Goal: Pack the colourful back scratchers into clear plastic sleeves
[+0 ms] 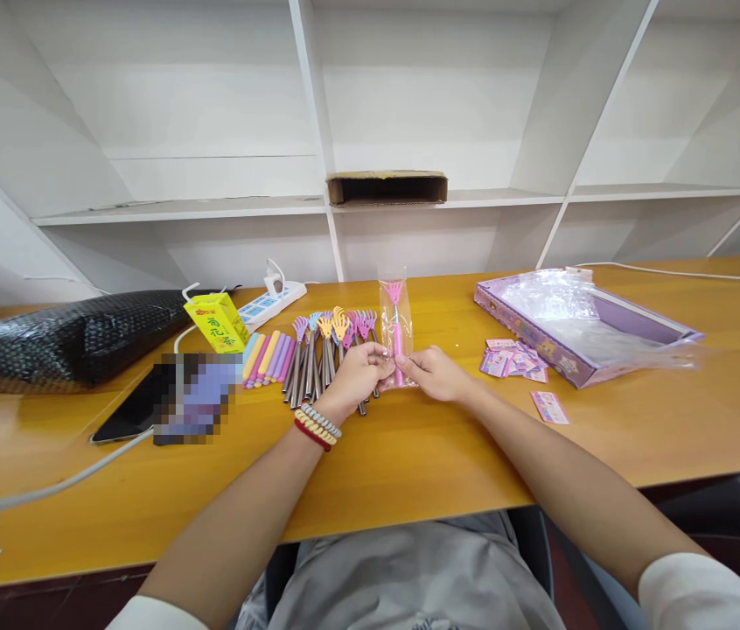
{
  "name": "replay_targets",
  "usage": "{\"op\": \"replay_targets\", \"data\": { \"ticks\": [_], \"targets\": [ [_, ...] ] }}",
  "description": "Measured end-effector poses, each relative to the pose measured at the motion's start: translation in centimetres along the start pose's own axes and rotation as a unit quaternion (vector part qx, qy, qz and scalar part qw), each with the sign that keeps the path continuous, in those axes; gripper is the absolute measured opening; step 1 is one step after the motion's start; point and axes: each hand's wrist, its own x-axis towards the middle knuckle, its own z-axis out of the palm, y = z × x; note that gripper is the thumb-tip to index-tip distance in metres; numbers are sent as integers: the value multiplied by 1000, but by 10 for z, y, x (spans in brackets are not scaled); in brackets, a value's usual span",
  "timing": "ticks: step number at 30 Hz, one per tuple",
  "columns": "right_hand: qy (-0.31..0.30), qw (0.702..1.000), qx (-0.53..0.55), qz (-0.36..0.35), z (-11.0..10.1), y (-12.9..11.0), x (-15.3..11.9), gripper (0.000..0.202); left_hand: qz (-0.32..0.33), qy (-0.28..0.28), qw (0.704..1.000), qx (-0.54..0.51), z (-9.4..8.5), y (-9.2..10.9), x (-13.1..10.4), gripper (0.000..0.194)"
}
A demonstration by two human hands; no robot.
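A pink back scratcher (397, 328) with a claw-shaped head lies inside a clear plastic bag (384, 308), upright in front of me. My left hand (362, 378) pinches the lower left side of the bag. On the lower right, the thumb and fingers of my right hand (434, 372) close on the bag near the pink handle. Left of it are several claw-headed metal rods (310, 372) in pink, blue, yellow and purple. Beside these, coloured handles (269, 359) lie in a row.
An open purple box (570, 367) with clear bags (550, 297) stands right, near small printed cards (514, 360). At left are a black wrapped parcel (81, 337), yellow carton (218, 322), power strip (271, 304) and dark tablet-like device (137, 404). A cardboard box (388, 187) sits on the shelf.
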Motion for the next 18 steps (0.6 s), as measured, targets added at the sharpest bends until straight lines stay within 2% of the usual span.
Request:
{"op": "replay_targets", "data": {
  "ticks": [3,6,9,13,15,18],
  "targets": [
    [-9,1000,-15,12,1,1,0,59,-15,1,1000,12,0,0,1,20],
    [-46,999,-11,25,2,2,1,62,-51,-12,997,48,0,-2,1,12],
    [-75,997,-6,32,2,4,1,64,-73,-11,994,79,0,-8,2,16],
    [-83,995,-14,51,0,6,2,63,-53,22,988,140,0,-14,1,46],
    [-96,994,-27,55,-1,6,2,62,-33,20,982,184,1,-13,-1,58],
    [-116,991,-45,55,-3,7,1,60,32,0,964,265,2,-9,-6,52]
  ]
}}
